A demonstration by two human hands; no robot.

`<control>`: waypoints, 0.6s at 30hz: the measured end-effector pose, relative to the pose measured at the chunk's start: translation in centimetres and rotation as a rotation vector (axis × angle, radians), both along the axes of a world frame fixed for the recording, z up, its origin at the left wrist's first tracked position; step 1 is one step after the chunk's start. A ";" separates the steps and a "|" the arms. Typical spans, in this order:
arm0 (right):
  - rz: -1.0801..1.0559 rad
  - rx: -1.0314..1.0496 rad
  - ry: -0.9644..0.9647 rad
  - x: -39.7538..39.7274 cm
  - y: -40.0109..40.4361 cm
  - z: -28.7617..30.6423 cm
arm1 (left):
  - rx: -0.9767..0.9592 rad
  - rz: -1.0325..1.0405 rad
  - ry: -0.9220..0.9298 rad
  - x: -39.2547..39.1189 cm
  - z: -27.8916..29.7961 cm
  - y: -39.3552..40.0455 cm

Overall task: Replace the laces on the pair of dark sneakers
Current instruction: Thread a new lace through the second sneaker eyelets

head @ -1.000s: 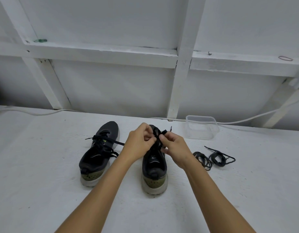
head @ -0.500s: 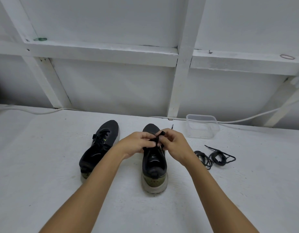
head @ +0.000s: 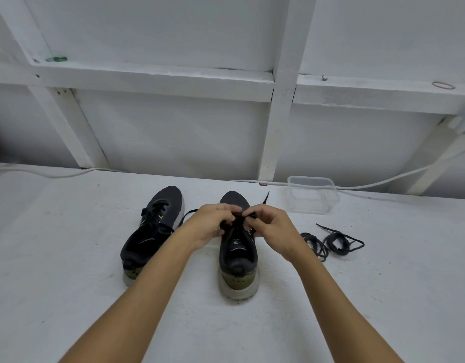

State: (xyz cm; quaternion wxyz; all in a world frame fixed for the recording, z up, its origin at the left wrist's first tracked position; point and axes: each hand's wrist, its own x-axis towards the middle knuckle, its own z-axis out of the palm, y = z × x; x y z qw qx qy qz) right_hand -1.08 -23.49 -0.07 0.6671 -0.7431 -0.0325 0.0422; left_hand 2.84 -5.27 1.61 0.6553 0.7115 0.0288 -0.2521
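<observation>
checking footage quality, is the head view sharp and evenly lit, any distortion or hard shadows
Head view: light is soft and even, no glare, only faint shadows under the sneakers; wide-angle bending bows the wall beams; the left hand and right hand look slightly soft, and the lace they pinch is dark on dark, hard to resolve.

Clear rectangular plastic container [head: 313,195] on white counter [head: 69,244]; white cable [head: 399,176] along wall; green band [head: 56,59], brown band [head: 443,85] on ledge.
</observation>
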 end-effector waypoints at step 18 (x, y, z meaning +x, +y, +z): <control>-0.057 0.160 0.179 -2.3 -1.4 -2.0 | 0.717 -0.187 -0.392 1.6 0.6 2.7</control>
